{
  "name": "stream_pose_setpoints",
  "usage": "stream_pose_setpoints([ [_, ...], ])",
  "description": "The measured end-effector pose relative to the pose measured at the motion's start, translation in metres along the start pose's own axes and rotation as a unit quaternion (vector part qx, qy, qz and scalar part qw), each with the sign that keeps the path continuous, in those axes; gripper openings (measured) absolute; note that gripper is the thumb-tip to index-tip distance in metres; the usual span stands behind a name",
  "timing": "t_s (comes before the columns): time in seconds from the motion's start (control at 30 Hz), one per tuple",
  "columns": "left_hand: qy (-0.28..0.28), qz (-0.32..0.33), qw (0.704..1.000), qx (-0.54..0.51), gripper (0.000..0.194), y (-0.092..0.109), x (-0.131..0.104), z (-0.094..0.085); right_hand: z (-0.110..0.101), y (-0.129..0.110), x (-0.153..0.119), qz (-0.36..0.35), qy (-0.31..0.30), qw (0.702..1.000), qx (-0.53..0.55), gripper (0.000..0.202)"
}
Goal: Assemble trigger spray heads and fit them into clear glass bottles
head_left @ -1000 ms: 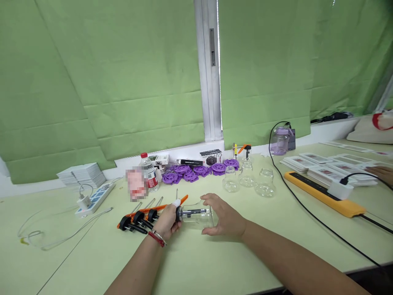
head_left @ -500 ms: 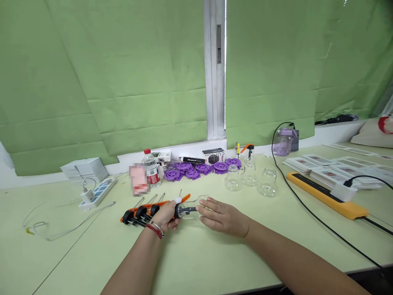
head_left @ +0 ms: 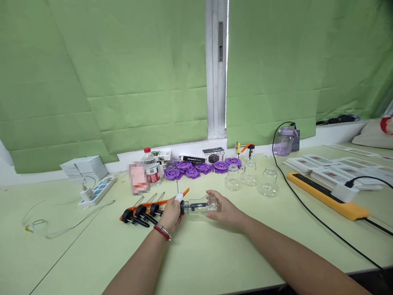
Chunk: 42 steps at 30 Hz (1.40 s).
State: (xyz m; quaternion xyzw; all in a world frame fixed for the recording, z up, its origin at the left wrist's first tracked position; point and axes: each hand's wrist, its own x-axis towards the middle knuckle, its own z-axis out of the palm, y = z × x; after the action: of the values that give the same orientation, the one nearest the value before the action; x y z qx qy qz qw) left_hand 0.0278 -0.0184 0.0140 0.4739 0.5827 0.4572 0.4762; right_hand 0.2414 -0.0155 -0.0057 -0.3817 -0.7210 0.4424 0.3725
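So the clear bottle (head_left: 201, 206) is near the middle of the table (head_left: 190, 262), between both hands. Risk-wise, I'd say a slip: smooth clear walls plus a light cupped hold could let the base slide out, or a crooked push might seat the black cap (head_left: 181, 207) askew and knock the dark tube (head_left: 198, 205) on the wall. It's lying on its side, neck and cap to the left, base to the right, long axis running left-right and roughly level (can't tell if it touches the tabletop, tbh). Left hand (head_left: 169, 215) has its thumb and fingers closed around the cap, lower fingertips partly hidden. Right hand (head_left: 229, 212) cups the base, thumb on the near side, fingers on the far side; can't tell how tightly they're pressed together.
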Motion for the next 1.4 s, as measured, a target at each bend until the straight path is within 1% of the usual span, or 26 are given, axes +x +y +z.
stream_pose_setpoints([
  [0.1, -0.002, -0.019, 1.000, 0.005, 0.033, -0.001, 0.001, -0.002, -0.001, -0.004, -0.002, -0.092, 0.027, 0.992, -0.083, 0.081],
  [0.2, 0.000, -0.021, 1.000, 0.016, 0.032, 0.000, 0.001, -0.003, -0.003, -0.010, -0.003, -0.156, 0.031, 0.977, -0.140, 0.080],
  [0.3, 0.004, -0.026, 0.999, 0.027, 0.032, 0.004, -0.003, -0.001, -0.005, -0.010, -0.003, -0.193, 0.026, 0.965, -0.176, 0.080],
  [0.43, 0.009, -0.034, 0.999, 0.038, 0.032, 0.006, -0.006, 0.001, -0.007, -0.005, 0.000, -0.202, 0.020, 0.962, -0.185, 0.082],
  [0.67, 0.001, -0.046, 0.997, 0.054, 0.037, 0.002, -0.004, 0.001, -0.005, -0.003, -0.001, -0.151, 0.019, 0.980, -0.128, 0.081],
  [0.87, 0.005, -0.031, 0.997, 0.064, 0.035, 0.004, -0.007, 0.003, -0.002, 0.006, 0.000, -0.056, 0.005, 0.998, -0.027, 0.084],
  [1.0, 0.002, -0.028, 0.997, 0.074, 0.033, 0.005, -0.009, 0.006, 0.001, 0.010, 0.002, -0.039, 0.002, 0.999, 0.038, 0.074],
  [1.13, 0.000, -0.002, 0.997, 0.078, 0.033, 0.003, -0.009, 0.007, 0.003, 0.005, 0.001, -0.035, 0.019, 0.997, 0.073, 0.058],
  [1.2, -0.001, 0.010, 0.997, 0.083, 0.033, 0.003, -0.009, 0.008, 0.004, 0.002, 0.001, 0.006, 0.020, 0.995, 0.102, 0.052],
  [1.3, -0.003, 0.042, 0.995, 0.093, 0.033, 0.002, -0.009, 0.008, 0.005, 0.001, 0.003, 0.106, 0.000, 0.980, 0.168, 0.047],
  [1.4, -0.011, 0.085, 0.991, 0.106, 0.035, 0.000, -0.009, 0.010, 0.004, 0.006, 0.006, 0.184, -0.008, 0.959, 0.214, 0.052],
])
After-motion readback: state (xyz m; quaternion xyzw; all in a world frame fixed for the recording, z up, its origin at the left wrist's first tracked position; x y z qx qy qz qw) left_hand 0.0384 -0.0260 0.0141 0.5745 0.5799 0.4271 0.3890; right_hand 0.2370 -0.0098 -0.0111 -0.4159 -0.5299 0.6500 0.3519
